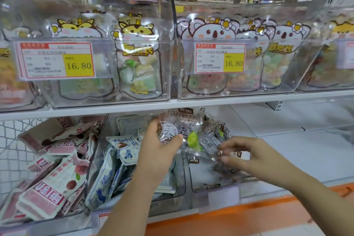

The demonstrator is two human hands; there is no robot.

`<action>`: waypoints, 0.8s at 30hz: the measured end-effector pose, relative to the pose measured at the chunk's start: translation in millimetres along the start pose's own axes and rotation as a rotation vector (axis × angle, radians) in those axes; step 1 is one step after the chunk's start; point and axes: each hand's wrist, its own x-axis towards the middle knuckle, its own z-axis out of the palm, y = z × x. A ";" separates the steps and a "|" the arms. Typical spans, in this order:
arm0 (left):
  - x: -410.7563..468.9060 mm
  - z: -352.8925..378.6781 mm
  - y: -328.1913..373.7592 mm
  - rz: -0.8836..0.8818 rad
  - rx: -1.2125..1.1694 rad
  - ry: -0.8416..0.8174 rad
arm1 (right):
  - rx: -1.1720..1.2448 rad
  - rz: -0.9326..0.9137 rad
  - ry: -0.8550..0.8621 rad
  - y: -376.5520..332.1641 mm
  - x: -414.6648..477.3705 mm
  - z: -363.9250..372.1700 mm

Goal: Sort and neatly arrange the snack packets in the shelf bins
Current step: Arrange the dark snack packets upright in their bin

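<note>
My left hand [159, 144] holds up a clear plum snack packet [183, 126] with dark lettering and a green leaf mark, thumb and fingers pinching its left edge above the lower bins. My right hand [247, 151] reaches into the right clear bin [208, 180], its fingers curled around the edge of another clear plum packet [212, 142] in the pile there. The middle bin holds blue-and-white packets [107, 174]. The left bin holds pink-and-white packets [55, 184].
The upper shelf [172, 104] carries clear bins of cartoon-shaped candy bags [138, 59] with yellow 16.80 price tags [57, 61]. A white wire mesh panel [11, 140] stands at the far left. An orange strip [249, 214] runs along the lower shelf front.
</note>
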 end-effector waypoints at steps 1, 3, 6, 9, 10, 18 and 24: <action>-3.1 1.6 2.8 0.028 0.050 -0.036 | 0.055 -0.024 0.101 -2.8 -0.5 -9.4; -8.4 5.5 5.5 0.061 0.129 -0.118 | 0.077 -0.064 0.180 -10.7 0.9 -23.4; -15.4 12.7 8.4 0.059 0.194 -0.252 | -0.045 -0.077 0.033 -18.6 3.6 -23.7; -22.7 19.3 11.2 0.065 0.216 -0.378 | -0.116 -0.061 -0.101 -17.1 4.9 -19.0; -24.5 20.8 11.8 0.078 0.229 -0.395 | -0.112 -0.047 -0.117 -16.4 4.8 -18.8; -24.3 25.2 9.3 0.181 0.359 -0.412 | -0.172 -0.076 -0.145 -25.4 4.0 -16.1; -9.0 9.7 6.2 0.262 0.546 -0.324 | -0.236 -0.015 -0.110 -7.5 19.8 -6.7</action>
